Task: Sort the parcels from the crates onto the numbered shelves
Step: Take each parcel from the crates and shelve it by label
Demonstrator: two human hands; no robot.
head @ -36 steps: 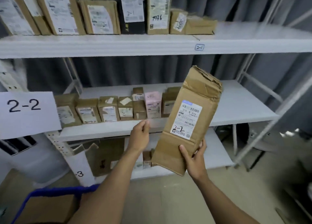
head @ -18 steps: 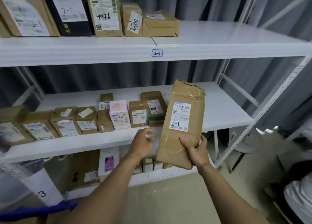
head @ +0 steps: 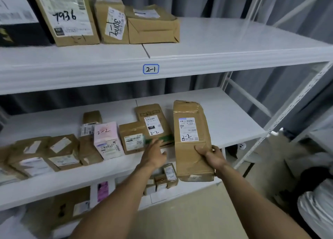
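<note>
Right hand (head: 214,157) grips the tall brown parcel (head: 191,130) near its lower end, thumb on the front face, fingers curled round the right edge. The parcel is near upright, its white label facing the camera with "2-2" handwritten on it. Its top half lies over the middle shelf (head: 237,116) and its bottom hangs in front of the shelf's front edge (contact with the shelf cannot be told). Left hand (head: 153,154) holds nothing, fingers stretched forward at the near end of a flat brown parcel (head: 152,120) also marked "2-2", just left of the tall one; motion blur hides whether it touches. Hands are apart. Left along the same shelf: a small brown box (head: 132,138), a pink box (head: 106,139) marked "2-2", then more brown boxes. The upper shelf (head: 234,55) carries a "2-1" tag (head: 151,69) on its front edge and a box marked "7936" (head: 66,17).
</note>
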